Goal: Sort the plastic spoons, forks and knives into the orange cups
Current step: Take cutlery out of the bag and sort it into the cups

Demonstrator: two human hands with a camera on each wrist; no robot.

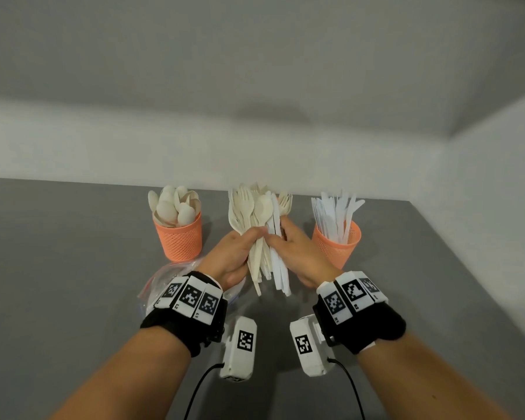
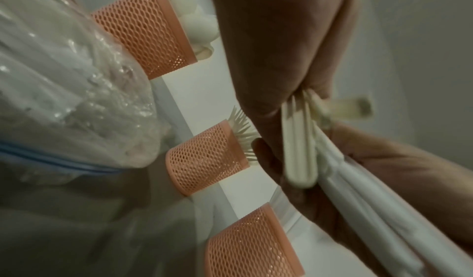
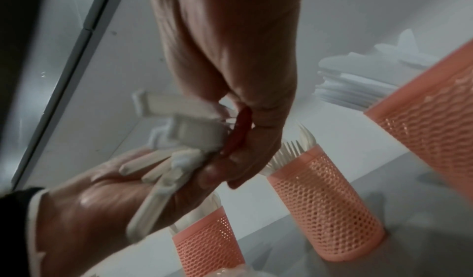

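Note:
Both hands hold up a mixed bundle of cream forks and spoons and white knives above the grey table. My left hand grips the cream handles. My right hand pinches the white knives on the bundle's right side. An orange mesh cup of spoons stands at the left and an orange cup of knives at the right. The orange cup of forks stands between them, hidden behind the bundle in the head view.
A crumpled clear plastic zip bag lies on the table under my left wrist. White walls close off the table's back and right. Bare grey table surface lies left of the spoon cup.

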